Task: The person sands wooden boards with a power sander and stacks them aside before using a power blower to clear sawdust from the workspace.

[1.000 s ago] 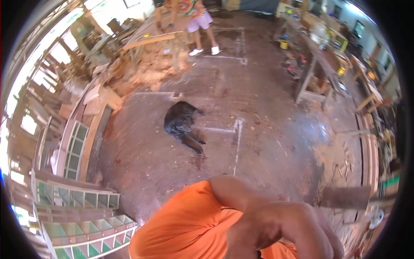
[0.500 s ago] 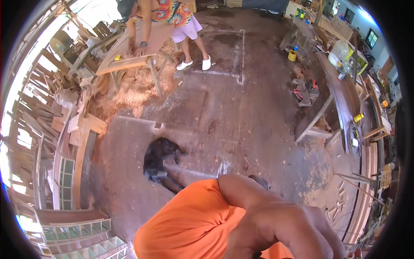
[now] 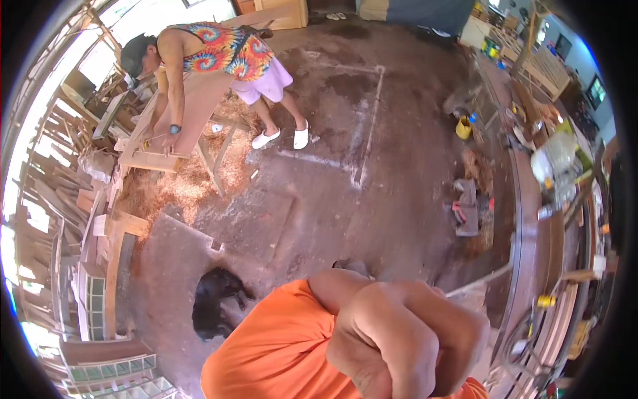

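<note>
Close to the camera, at the bottom middle, my left hand (image 3: 385, 336) and my right hand (image 3: 458, 329) are bunched together above my orange clothing (image 3: 279, 339). Curled fingers and knuckles show on both hands, and they overlap. Whatever lies inside them, if anything, is hidden. A bare knee shows just behind the hands, with a dark shoe (image 3: 353, 267) past it. On the floor to the left lies a black dog (image 3: 216, 299), partly hidden by the orange cloth.
At the upper left a person (image 3: 219, 56) in a tie-dye top leans over a board on a workbench (image 3: 189, 100). Wood shavings (image 3: 183, 189) lie beneath it. Stacked lumber (image 3: 53, 213) lines the left. A long bench (image 3: 531, 219), holding containers, runs along the right.
My view has shifted and tilted, so the room sits differently in frame. My hands now appear higher and closer together. The person at the bench shows more fully, still bent over the board.
</note>
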Demonstrator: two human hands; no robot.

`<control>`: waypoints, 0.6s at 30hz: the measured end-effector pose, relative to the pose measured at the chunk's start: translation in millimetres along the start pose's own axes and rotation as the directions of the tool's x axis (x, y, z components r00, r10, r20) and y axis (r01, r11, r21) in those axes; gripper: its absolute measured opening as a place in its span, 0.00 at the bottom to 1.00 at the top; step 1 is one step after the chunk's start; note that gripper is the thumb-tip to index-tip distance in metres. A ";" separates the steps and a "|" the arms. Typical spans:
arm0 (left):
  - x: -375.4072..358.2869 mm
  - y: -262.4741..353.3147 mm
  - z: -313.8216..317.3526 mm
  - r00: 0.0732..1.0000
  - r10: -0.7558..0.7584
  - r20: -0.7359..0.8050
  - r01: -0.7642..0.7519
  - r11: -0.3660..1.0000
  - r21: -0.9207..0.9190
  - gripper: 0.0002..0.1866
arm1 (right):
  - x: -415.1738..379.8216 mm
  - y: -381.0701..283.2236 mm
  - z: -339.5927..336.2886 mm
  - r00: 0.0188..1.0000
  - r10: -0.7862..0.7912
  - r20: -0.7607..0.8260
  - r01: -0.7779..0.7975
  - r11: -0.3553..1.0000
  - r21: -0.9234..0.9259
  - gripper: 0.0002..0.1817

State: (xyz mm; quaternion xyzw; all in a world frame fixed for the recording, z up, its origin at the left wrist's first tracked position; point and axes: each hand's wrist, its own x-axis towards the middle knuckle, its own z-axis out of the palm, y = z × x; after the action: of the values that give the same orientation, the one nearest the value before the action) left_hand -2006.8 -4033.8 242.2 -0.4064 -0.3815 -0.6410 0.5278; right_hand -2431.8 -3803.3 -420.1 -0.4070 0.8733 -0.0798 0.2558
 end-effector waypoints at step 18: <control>197.6 -21.4 -547.3 0.991 0.131 0.008 -0.130 0.976 0.172 0.11 | 475.5 -438.3 -174.5 0.868 0.039 0.494 -0.153 0.969 0.194 0.09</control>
State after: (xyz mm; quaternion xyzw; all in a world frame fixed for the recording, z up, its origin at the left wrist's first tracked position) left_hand -2115.0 -4605.4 216.2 -0.3822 -0.4070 -0.5702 0.6026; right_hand -2483.2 -4460.3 -299.9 -0.3378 0.7850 -0.0611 0.5156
